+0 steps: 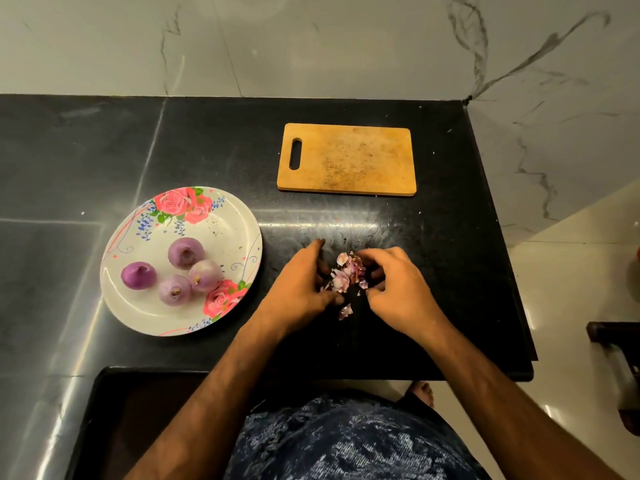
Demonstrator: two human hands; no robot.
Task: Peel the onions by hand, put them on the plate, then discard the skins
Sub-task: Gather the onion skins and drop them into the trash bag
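Four peeled onions (pixel 185 252) on plate (pixel 117 306); left hand (pixel 301 285), right hand (pixel 398 289) curled fingers (pixel 379 274) round skins (pixel 346 275) on bench (pixel 207 150), likely gathering for discard.

A wooden board (pixel 349 161) lies flat on the black counter (pixel 214 140), handle slot to the left, its face scuffed with pale cut marks. Behind the counter rises a grey-veined marble wall (pixel 311 43). To the right is pale glossy floor (pixel 571 271), with some dark furniture (pixel 620 368) I can't make out.
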